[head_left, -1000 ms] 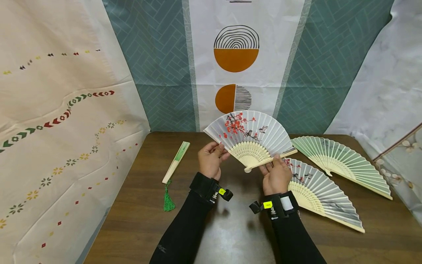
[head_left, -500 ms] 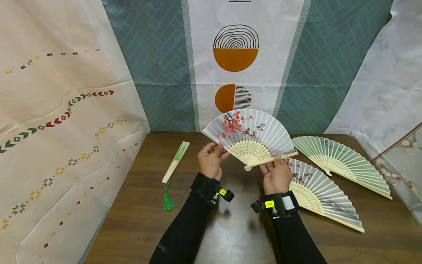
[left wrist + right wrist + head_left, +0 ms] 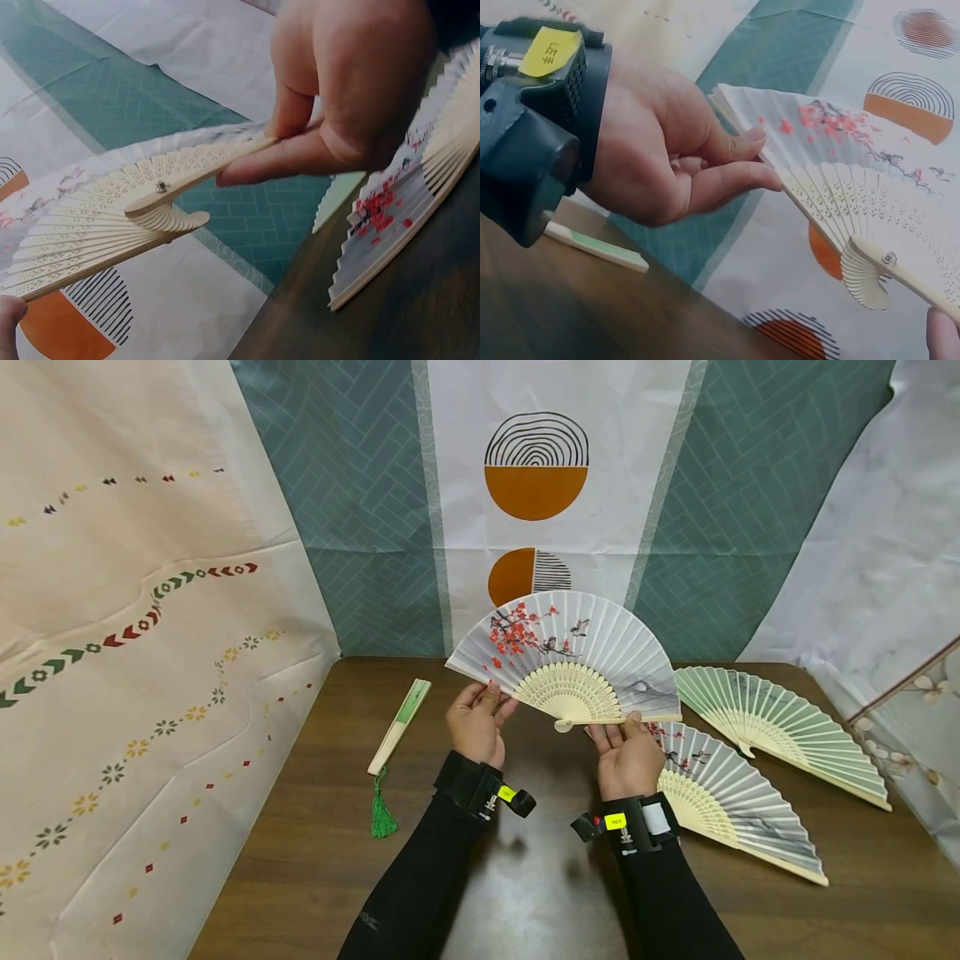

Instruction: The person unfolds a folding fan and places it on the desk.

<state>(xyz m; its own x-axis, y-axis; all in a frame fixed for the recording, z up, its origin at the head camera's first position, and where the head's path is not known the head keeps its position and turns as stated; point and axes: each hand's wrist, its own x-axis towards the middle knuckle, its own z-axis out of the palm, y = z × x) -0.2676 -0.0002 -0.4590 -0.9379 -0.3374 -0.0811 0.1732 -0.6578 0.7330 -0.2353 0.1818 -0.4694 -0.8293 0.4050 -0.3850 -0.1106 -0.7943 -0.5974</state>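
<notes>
Both hands hold up a spread folding fan point(image 3: 573, 689), white-grey with red blossoms, small birds and pale pierced ribs. My left hand point(image 3: 477, 727) pinches its left outer stick between thumb and forefinger, as the right wrist view shows, where the left hand point(image 3: 664, 146) fills the left side. My right hand point(image 3: 628, 760) pinches the opposite outer stick; this right hand point(image 3: 352, 82) looms large in the left wrist view. Between them the pivot point(image 3: 889, 258) hangs at the bottom, with the fan's rib ends curled out beside it.
On the wooden table point(image 3: 300, 860) at right lie a second open blossom fan point(image 3: 738, 802), partly behind the right hand, and an open green fan point(image 3: 780, 727). A folded green fan point(image 3: 400, 727) with a green tassel point(image 3: 383, 814) lies at left. Patterned cloths hang behind.
The held fan has spread a little wider and risen slightly. Its right outer stick now lies about level, and grey painting shows on its right side. Both hands stay nearly in place.
</notes>
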